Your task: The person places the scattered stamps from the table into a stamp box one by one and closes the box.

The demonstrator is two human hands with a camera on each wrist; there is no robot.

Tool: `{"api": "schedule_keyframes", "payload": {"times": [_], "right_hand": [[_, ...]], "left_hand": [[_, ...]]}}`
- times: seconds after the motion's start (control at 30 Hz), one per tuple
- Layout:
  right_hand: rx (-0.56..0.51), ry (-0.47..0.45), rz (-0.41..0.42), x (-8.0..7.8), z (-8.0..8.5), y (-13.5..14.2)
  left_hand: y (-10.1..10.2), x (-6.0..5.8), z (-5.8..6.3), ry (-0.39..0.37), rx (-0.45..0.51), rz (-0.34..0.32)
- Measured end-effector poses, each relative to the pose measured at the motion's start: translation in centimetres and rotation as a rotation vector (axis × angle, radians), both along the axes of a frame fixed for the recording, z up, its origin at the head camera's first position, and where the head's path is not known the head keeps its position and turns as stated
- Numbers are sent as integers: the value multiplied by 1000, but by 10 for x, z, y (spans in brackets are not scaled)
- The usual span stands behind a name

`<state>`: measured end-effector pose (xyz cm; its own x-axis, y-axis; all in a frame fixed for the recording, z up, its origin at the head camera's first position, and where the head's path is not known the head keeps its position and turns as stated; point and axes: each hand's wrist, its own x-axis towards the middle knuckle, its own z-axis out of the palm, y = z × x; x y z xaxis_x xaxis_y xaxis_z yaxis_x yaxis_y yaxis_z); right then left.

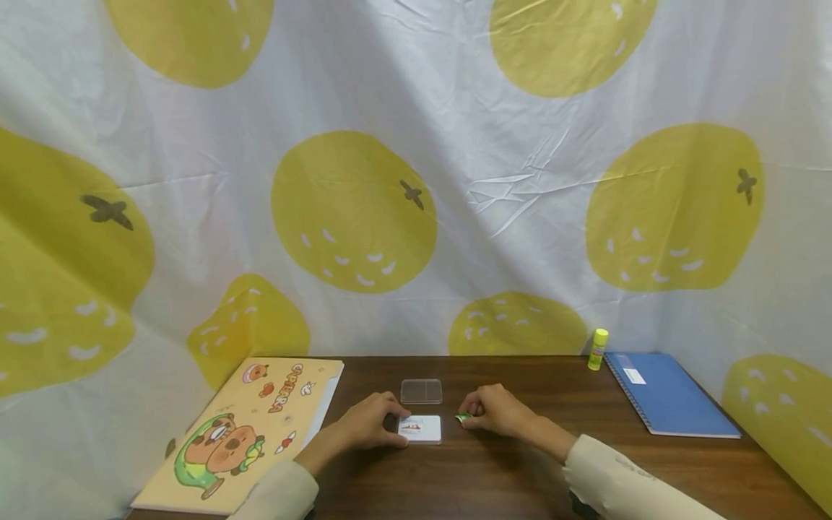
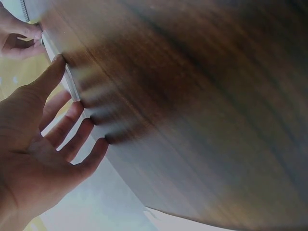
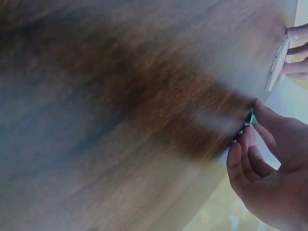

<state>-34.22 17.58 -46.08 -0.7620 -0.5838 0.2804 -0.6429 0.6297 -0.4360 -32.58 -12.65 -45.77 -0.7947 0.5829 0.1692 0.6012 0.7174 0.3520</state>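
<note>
One white case (image 1: 424, 429): left hand (image 1: 372, 422) gripping its left end, right hand (image 1: 499, 410) just off right side, pinching green slip (image 1: 462, 417).

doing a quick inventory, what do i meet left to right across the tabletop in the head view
From the left: beige cartoon-print folder, left hand, white rectangular card, small green-and-white piece, right hand, yellow cylindrical glue stick, blue spiral-bound notebook.

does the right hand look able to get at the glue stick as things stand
Probably yes: in the head view only bare tabletop lies between the right hand and the upright glue stick, though that hand pinches a small green piece.
</note>
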Motion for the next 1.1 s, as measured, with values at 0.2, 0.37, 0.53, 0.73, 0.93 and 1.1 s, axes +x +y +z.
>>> {"api": "schedule_keyframes", "payload": {"times": [0.2, 0.37, 0.53, 0.73, 0.93, 1.1], "right_hand": [[-60, -50, 19, -2, -4, 1], [-89, -85, 38, -4, -5, 3], [-100, -98, 34, -6, -3, 4], [-104, -95, 18, -6, -1, 3], [-112, -107, -6, -4, 0, 3], [-125, -103, 13, -3, -2, 2]], "left_hand": [[-1, 1, -2, 2, 7, -4], [-1, 2, -1, -1, 7, 0], [-1, -1, -1, -3, 6, 11], [-1, -1, 0, -3, 5, 8], [-1, -1, 1, 8, 2, -8], [-2, 0, 2, 9, 9, -15]]}}
